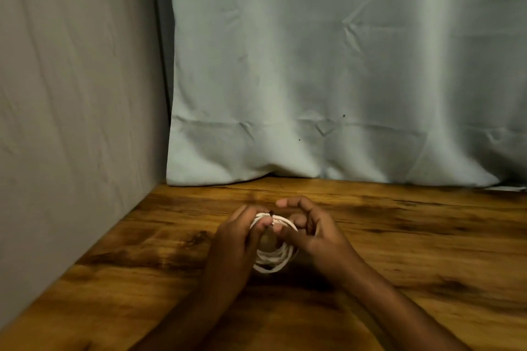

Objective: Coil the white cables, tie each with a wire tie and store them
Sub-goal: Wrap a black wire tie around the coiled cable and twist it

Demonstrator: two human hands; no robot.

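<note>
A white cable [274, 261], wound into a small round coil, is held upright just above the wooden table [413, 251]. My left hand [238, 234] grips the coil's upper left side, fingers curled round the strands. My right hand [309, 232] holds the upper right side, its thumb and fingers curled at the top of the coil. A small dark wire tie end [270, 212] sticks up from the top of the coil between my two hands. The top part of the coil is partly hidden by my fingers.
A grey cloth-covered wall [71, 108] borders the table on the left. A pale curtain [342, 80] hangs down to the table's back edge. Bare wood lies to the right of my hands and in front of them.
</note>
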